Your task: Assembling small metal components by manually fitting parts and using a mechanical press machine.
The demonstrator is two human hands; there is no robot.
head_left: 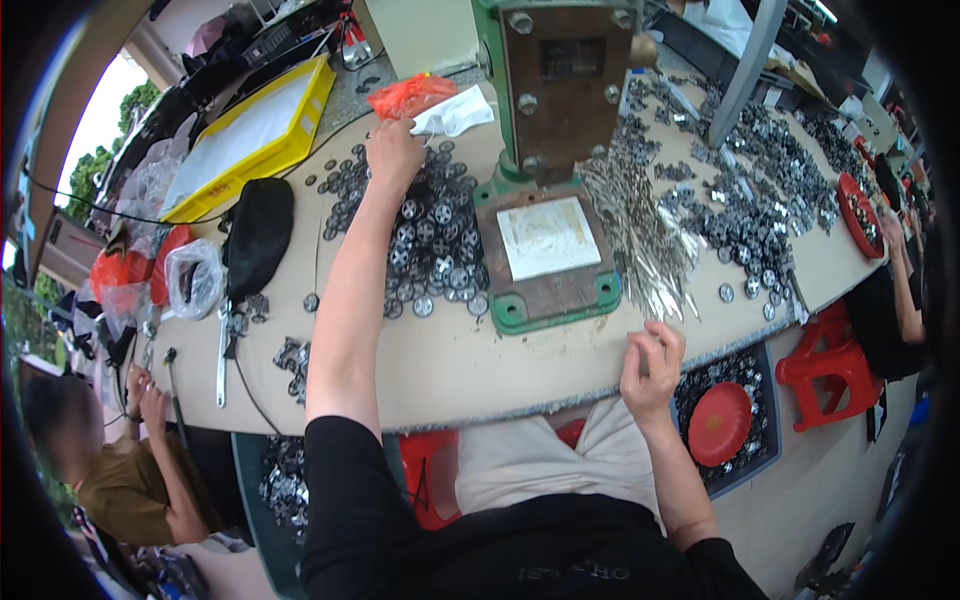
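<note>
My left hand (395, 152) reaches far across the bench, its fingers curled down at the back of a heap of small dark spoked wheels (432, 235). Beside those fingers lie a red plastic bag (412, 96) and a crumpled white sheet or cloth (462, 110); what the fingers grip, if anything, is hidden. Near the front edge, my right hand (652, 375) hovers with loosely bent fingers apart and nothing seen in them. Between the hands stands a green press (512, 318) with a white pad (548, 238) on its base.
Thin metal pins (640, 225) and many dark metal parts (745, 205) cover the right side. A yellow tray (255, 135), black pouch (260, 235) and wrench (222, 360) lie left. Below the edge sits a bin with a red dish (720, 424). Other people sit at both sides.
</note>
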